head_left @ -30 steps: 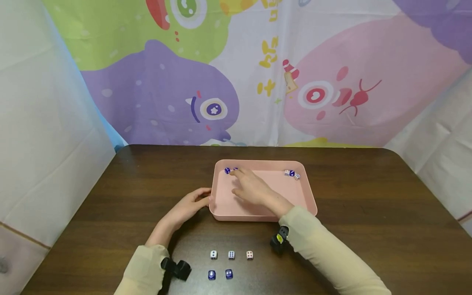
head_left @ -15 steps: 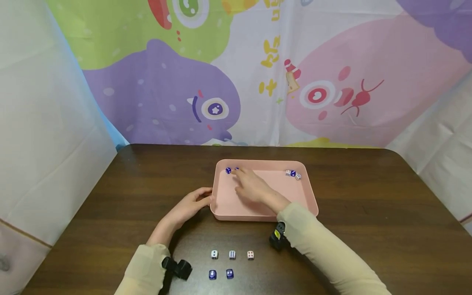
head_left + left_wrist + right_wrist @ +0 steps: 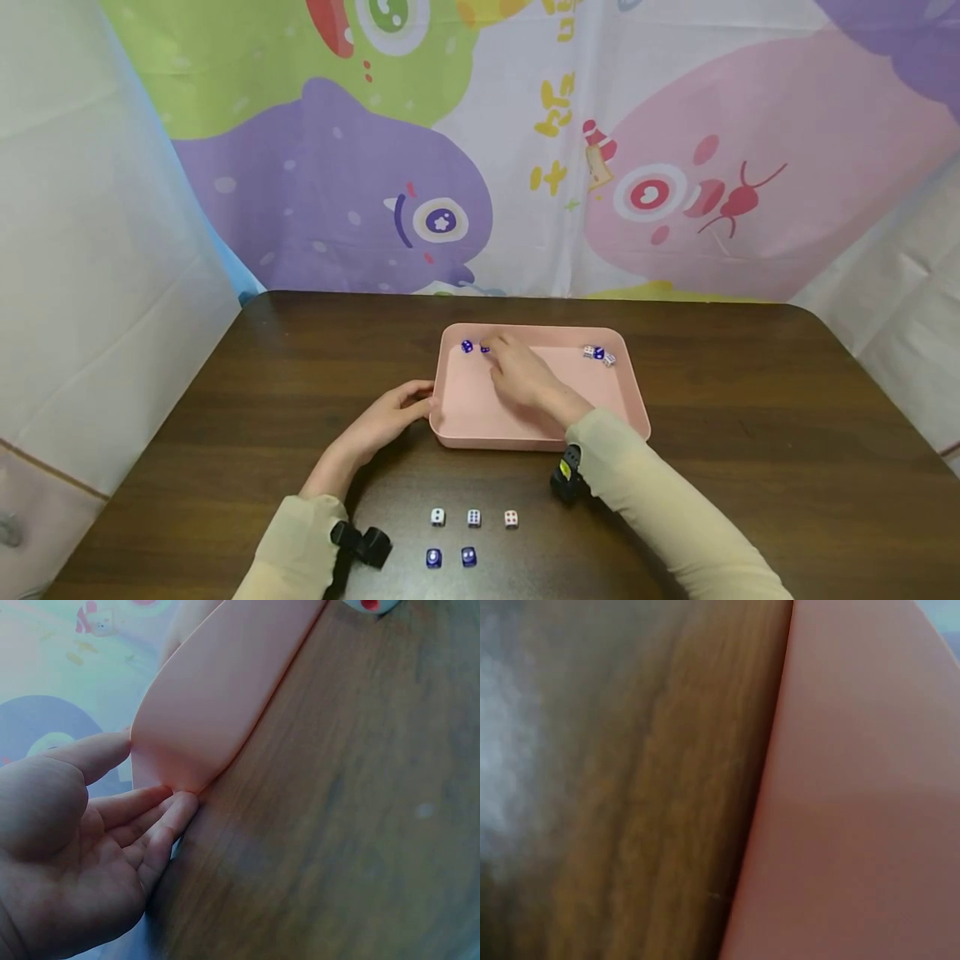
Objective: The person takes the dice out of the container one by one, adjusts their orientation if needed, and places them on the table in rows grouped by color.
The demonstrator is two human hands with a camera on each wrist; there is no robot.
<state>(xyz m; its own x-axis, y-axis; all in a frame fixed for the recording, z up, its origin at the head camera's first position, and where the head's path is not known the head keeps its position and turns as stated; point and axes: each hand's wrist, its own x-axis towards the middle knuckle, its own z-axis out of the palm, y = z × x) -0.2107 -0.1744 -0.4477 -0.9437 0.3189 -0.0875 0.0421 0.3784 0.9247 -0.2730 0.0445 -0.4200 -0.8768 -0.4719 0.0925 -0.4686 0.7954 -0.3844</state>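
My left hand (image 3: 386, 417) holds the left side of a shallow pink tray (image 3: 495, 443). In the left wrist view, that hand's thumb is at the rim and its fingers are against the outer wall near the base. My right hand (image 3: 521, 371) reaches inside the tray, its index fingertip over a blue die (image 3: 485, 349) by the back wall; the thumb is apart from that die. Another blue die (image 3: 467, 346) lies just to the left. In the back right corner sit a white die (image 3: 588, 352), a blue die (image 3: 598, 353) and another white die (image 3: 609, 360), close together.
On the dark wooden table (image 3: 225, 467) in front of the tray, three white dice (image 3: 474, 518) form a row. Below them are two blue dice (image 3: 468, 557). A cartoon-printed curtain (image 3: 337, 183) hangs behind the table. The right wrist view shows only tray wall and tabletop.
My right index fingertip has moved slightly right and back, from between the two left blue dice to over the right one of them. The left hand stays on the tray.
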